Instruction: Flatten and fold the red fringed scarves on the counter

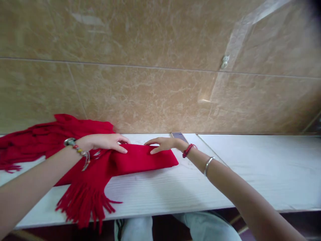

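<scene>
A red fringed scarf (142, 160) lies on a white table, its right part folded into a flat, narrow band. My left hand (110, 142) rests at the far edge of this band near its left end, fingers stretched and thumb apart. On the far edge farther right lies my right hand (162, 144), also open, with fingers spread over the cloth. The tasselled end (85, 204) of the scarf hangs over the table's near edge, below my left wrist. More crumpled red cloth (57, 134) is heaped at the left; whether it is the same piece, I cannot tell.
Behind my right hand a phone (179, 136) lies against the tiled wall (150, 93). The white table (263, 167) runs along the wall, with a seam right of the phone. A small white fitting (225, 61) sits on the wall. My legs (205, 226) are under the near edge.
</scene>
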### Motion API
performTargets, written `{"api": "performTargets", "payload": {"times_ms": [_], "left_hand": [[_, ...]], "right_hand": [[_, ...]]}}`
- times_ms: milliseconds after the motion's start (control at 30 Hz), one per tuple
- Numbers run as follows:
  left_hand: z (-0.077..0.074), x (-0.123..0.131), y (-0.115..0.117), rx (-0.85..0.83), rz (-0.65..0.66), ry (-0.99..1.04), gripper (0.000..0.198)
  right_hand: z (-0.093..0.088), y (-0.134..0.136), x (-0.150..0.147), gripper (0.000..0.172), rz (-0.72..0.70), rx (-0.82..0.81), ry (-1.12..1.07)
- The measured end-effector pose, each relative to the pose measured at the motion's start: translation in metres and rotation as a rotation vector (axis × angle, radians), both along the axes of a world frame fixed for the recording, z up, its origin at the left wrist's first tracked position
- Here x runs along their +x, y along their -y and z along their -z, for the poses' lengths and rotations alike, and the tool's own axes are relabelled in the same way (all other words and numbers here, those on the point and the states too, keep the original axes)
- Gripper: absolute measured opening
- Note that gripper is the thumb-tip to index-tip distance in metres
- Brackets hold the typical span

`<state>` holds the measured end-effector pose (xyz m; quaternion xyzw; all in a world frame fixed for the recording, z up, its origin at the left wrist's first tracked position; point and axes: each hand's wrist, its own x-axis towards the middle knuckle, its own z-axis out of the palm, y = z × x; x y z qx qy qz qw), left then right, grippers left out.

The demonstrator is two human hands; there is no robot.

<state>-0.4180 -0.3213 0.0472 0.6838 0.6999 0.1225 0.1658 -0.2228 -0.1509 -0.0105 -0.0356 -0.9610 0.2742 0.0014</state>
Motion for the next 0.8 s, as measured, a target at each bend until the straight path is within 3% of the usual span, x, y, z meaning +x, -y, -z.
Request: {"api": "performTargets", "payload": {"times_ms": [100, 200, 367, 500, 667, 800], "left_hand": [[-0.010, -0.026, 0.011, -0.116, 0.015, -0.165, 0.033], [-0.016, -0.051, 0.023, -0.122, -0.024, -0.291, 0.028], [-0.026, -0.102, 0.046, -0.058, -0.089, -0.381, 0.039], [-0.027, -0.134, 0.057, 0.036, -0.135, -0.466, 0.062], [-0.030, -0.124, 0.047, 0.123, -0.135, -0.435, 0.064], [-0.042, -0.082, 0.013, 0.215, -0.059, -0.289, 0.053]], "right_hand": [[0.007, 0.012, -0.039, 0.039, -0.064, -0.028, 0.060], [0.014, 0.009, -0.052, 0.033, -0.089, -0.096, 0.134], [0.019, -0.004, -0.031, 0.030, -0.011, 0.022, 0.005], [0.017, -0.001, -0.003, 0.031, 0.075, -0.154, -0.165], [-0.010, -0.005, 0.039, 0.036, 0.217, -0.368, -0.350], [-0.058, -0.027, 0.096, 0.040, 0.423, -0.374, -0.644]]}}
